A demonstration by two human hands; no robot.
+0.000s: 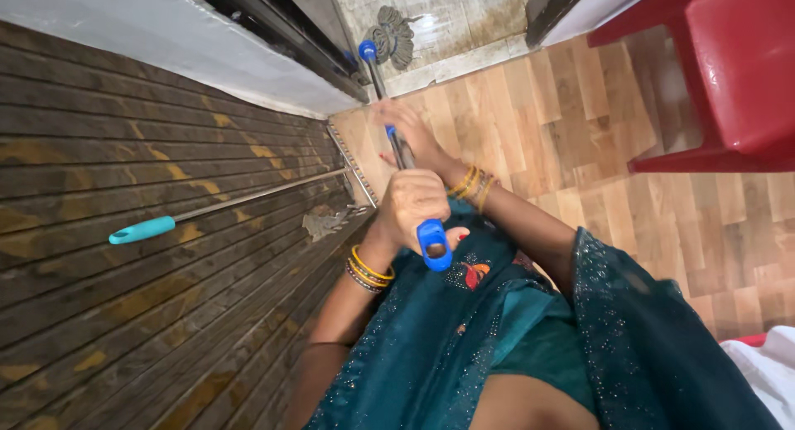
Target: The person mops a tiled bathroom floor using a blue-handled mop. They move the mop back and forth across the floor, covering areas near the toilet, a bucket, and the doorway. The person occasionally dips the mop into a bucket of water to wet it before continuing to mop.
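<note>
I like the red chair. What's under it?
Under the red chair there is bare wooden floor between two legs. The rest of its underside runs off the picture's edge, so nothing more shows.

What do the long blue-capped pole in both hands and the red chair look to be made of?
Long blue-capped pole: shaft seems bare metal, grey and faintly shiny; the blue end cap looks like moulded plastic. Left hand and right hand grip it. Red chair: probably moulded plastic, judging by its glossy, one-piece surface.
</note>
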